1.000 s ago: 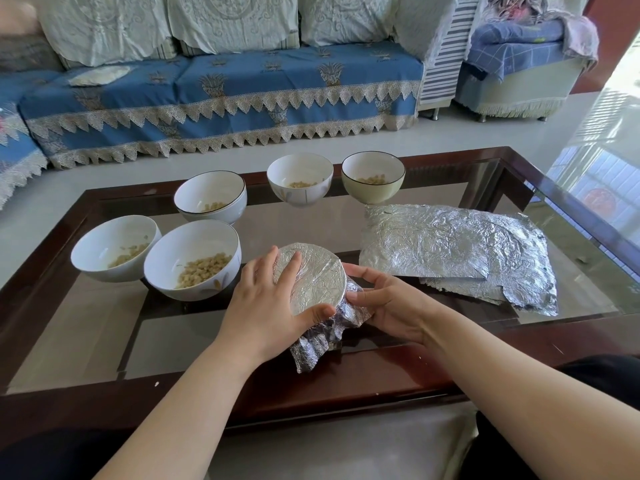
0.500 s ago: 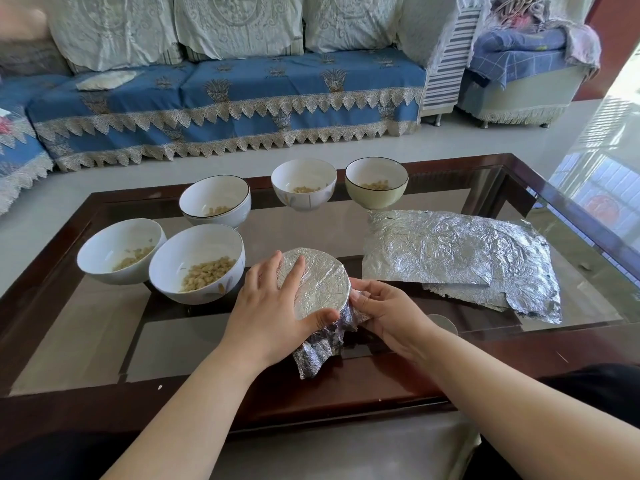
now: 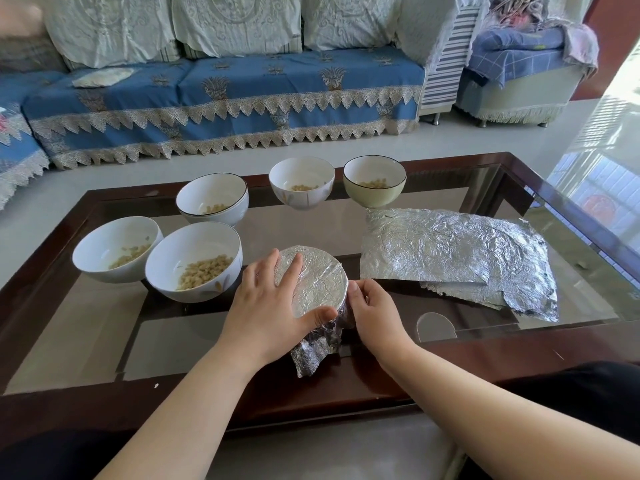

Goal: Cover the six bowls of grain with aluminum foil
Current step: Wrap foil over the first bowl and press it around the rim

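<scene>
Can't see the foil-wrapped bowl [image 3: 317,282] itself at all, the foil hides it and whatever's inside. The left hand [image 3: 273,306] covers its near-left side, and the right hand [image 3: 372,306] has its fingertips tucked out of sight against the foil. The lower foil sheets [image 3: 464,292] are mostly buried under the top one [image 3: 450,247]. Both forearms run off the bottom edge.

Head view, single camera: we look forward and steeply down from head height, wide-angle, with straight edges bowed. Both forearms enter from the bottom edge, and the glass-topped table [image 3: 502,174] fills the middle ground close below us. Beyond it the sofa [image 3: 221,95] spans the top of the frame. We have no second view for overlap.
</scene>
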Motion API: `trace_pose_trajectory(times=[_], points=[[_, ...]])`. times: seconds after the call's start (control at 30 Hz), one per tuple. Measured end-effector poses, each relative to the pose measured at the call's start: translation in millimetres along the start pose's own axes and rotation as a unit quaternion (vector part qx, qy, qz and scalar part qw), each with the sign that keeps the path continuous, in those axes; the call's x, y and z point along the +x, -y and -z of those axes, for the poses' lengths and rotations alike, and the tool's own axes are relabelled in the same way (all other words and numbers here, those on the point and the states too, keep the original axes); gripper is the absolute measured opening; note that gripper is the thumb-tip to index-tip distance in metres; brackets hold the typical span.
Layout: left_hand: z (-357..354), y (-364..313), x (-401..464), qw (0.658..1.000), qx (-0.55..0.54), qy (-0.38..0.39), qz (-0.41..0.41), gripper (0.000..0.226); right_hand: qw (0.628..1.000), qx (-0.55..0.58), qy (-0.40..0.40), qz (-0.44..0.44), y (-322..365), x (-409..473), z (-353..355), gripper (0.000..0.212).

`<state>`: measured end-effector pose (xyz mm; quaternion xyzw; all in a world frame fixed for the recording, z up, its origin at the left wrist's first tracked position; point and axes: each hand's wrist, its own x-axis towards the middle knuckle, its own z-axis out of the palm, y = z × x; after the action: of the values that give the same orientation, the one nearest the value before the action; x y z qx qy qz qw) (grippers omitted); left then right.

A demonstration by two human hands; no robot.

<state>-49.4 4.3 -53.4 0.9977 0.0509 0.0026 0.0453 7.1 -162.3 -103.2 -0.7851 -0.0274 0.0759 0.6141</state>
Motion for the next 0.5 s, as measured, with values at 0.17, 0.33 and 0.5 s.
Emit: trace_pose_trajectory(times=[0.17,0.33,0.5], points=[[0,-1,0,1.0,-0.002,0.0,0.004,0.134,1.0,-0.012,-0.007,-0.025,6,3,-4,0.021],[-1,-1,-1,1.0,-0.008,-0.008,0.005,0.133,0.999,-0.013,-0.017,-0.048,11,5,-8,0.021],[-2,-2,-1,1.0,-0.007,-0.011,0.007,0.135,0.998,-0.023,-0.022,-0.056,16,6,-9,0.017]])
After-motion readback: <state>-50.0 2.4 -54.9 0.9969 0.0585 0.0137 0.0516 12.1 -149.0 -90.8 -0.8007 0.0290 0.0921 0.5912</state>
